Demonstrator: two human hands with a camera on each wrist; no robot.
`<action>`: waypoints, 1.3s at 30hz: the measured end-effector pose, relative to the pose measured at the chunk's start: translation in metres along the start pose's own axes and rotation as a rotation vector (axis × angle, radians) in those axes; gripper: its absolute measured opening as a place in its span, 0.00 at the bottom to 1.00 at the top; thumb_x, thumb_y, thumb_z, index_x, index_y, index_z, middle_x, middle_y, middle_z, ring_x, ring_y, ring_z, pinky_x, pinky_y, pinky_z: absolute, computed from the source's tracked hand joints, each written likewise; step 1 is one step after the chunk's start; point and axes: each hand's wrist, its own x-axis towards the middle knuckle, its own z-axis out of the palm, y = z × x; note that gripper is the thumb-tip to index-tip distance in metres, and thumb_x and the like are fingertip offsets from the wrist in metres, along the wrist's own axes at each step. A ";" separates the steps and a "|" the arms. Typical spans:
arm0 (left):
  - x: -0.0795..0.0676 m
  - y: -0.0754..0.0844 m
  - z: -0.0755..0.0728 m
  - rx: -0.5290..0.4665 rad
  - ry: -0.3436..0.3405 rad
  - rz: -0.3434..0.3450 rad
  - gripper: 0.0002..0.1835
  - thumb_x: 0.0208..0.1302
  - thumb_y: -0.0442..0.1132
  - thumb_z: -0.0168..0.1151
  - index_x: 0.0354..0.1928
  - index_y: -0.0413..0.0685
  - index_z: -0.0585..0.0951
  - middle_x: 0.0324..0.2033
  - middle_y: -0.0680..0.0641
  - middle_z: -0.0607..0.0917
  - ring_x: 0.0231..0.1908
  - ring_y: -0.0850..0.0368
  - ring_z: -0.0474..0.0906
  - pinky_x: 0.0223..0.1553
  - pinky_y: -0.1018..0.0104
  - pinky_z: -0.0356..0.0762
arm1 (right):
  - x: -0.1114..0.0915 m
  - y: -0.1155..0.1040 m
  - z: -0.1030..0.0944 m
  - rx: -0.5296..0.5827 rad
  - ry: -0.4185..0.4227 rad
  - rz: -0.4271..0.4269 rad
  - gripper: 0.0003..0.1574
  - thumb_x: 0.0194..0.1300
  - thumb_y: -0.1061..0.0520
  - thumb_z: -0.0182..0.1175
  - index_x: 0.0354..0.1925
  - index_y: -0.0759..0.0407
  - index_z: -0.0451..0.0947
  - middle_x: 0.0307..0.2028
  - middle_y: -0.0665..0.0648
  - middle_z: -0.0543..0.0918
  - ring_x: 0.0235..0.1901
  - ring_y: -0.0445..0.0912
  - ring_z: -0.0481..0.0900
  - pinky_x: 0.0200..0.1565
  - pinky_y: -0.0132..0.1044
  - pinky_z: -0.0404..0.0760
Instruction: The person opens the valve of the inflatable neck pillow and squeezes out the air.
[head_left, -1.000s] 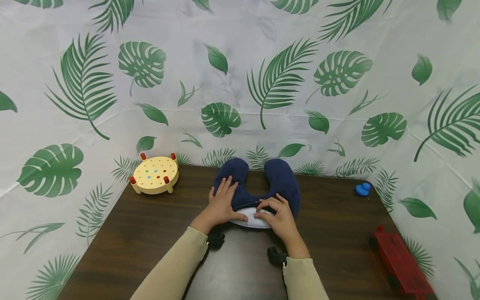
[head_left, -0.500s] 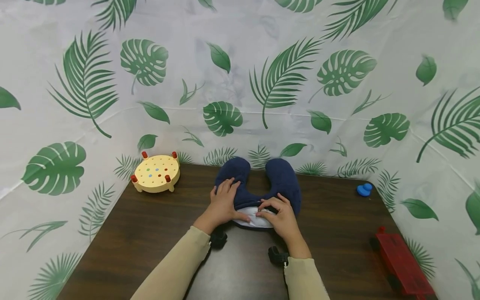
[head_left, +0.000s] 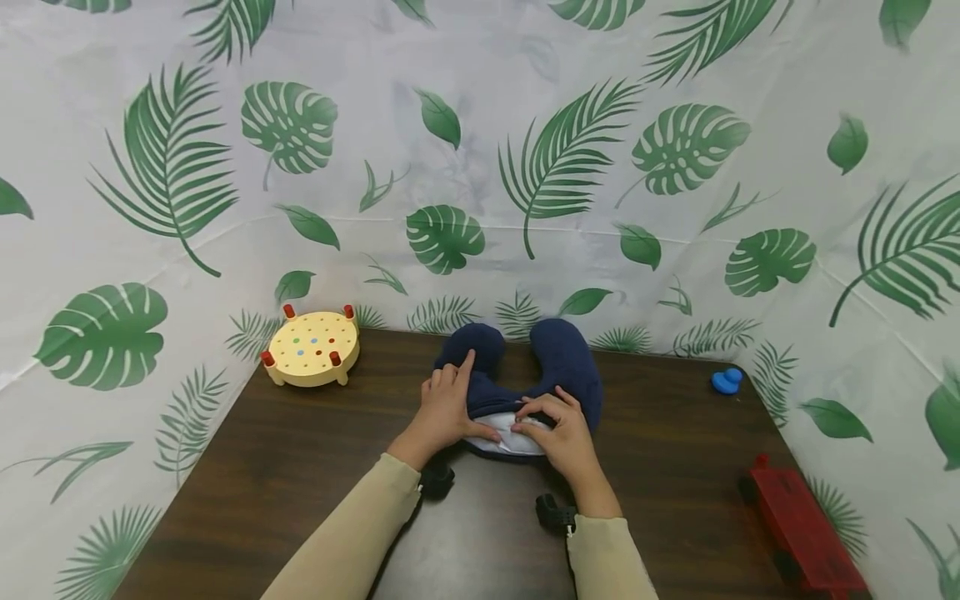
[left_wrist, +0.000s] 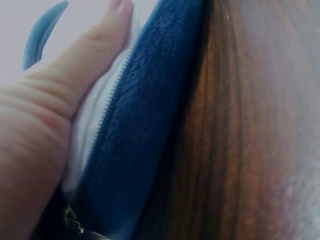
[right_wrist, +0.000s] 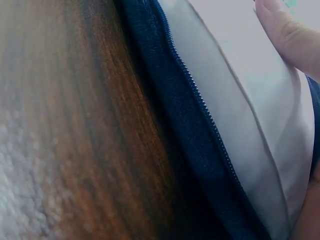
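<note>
One spread left hand [head_left: 442, 408] rested on the pillow [head_left: 568, 362], gripping nothing; whether the right hand's [head_left: 564, 429] curled fingers pinched the white cloth [right_wrist: 240, 125] was unclear. Steady left-hand pressure seemed wise.

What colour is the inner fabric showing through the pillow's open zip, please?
White; the inner fabric shows best in the right wrist view.

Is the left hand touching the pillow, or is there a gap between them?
Touching. In the left wrist view, the left hand lays its thumb along the white lining of the pillow, with no gap visible.
</note>
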 end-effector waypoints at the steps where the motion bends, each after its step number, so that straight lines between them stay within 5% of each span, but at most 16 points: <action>1: 0.000 0.000 0.000 0.000 0.003 0.002 0.87 0.33 0.77 0.86 0.90 0.54 0.45 0.62 0.40 0.74 0.55 0.45 0.67 0.65 0.39 0.65 | 0.000 0.000 0.000 -0.003 0.001 -0.006 0.15 0.54 0.57 0.84 0.37 0.40 0.91 0.40 0.46 0.93 0.58 0.55 0.90 0.80 0.66 0.54; 5: 0.000 -0.002 0.001 -0.003 0.003 0.012 0.87 0.34 0.77 0.85 0.91 0.57 0.44 0.59 0.42 0.74 0.52 0.47 0.65 0.62 0.40 0.64 | 0.001 -0.001 0.000 -0.007 0.001 -0.013 0.14 0.54 0.56 0.84 0.37 0.41 0.91 0.40 0.47 0.93 0.58 0.55 0.90 0.79 0.67 0.54; 14: 0.001 -0.006 0.003 0.005 -0.017 0.022 0.72 0.37 0.77 0.85 0.86 0.67 0.62 0.66 0.39 0.72 0.63 0.42 0.67 0.69 0.33 0.63 | 0.001 0.001 -0.002 0.052 -0.047 0.011 0.16 0.56 0.59 0.83 0.40 0.41 0.91 0.44 0.49 0.93 0.61 0.57 0.88 0.81 0.66 0.49; 39: 0.002 -0.010 0.005 -0.026 -0.062 0.022 0.58 0.58 0.77 0.73 0.86 0.66 0.62 0.71 0.37 0.68 0.69 0.38 0.64 0.72 0.30 0.58 | 0.000 0.003 -0.002 0.064 -0.065 0.025 0.15 0.60 0.61 0.81 0.39 0.42 0.89 0.45 0.49 0.93 0.61 0.57 0.88 0.82 0.65 0.47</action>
